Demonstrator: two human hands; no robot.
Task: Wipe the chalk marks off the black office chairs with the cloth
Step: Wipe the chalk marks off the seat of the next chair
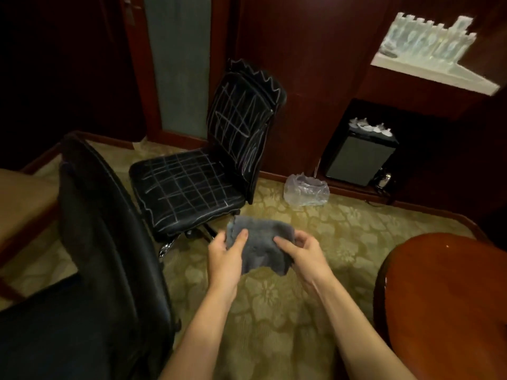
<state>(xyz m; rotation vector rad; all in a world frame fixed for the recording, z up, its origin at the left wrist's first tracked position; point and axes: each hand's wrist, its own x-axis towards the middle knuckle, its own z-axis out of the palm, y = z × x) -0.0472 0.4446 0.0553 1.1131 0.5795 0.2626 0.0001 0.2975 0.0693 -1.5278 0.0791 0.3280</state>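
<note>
Both hands are holding a grey cloth (259, 246) up in the air over the patterned carpet (323, 234). The left hand (227, 259) is pinching the cloth's left side, thumb lying on top; the right hand (304, 255) is gripping its right side, fingers curled around the edge. Beyond the cloth, a black office chair (192, 187) is standing on the carpet, its seat and backrest covered in white chalk marks (181, 182). A second black chair (104, 242) is standing nearer, at the left. A clear plastic bag (306, 190) is lying by the wall, and a round wooden table (450, 297) is showing at the right.
</note>
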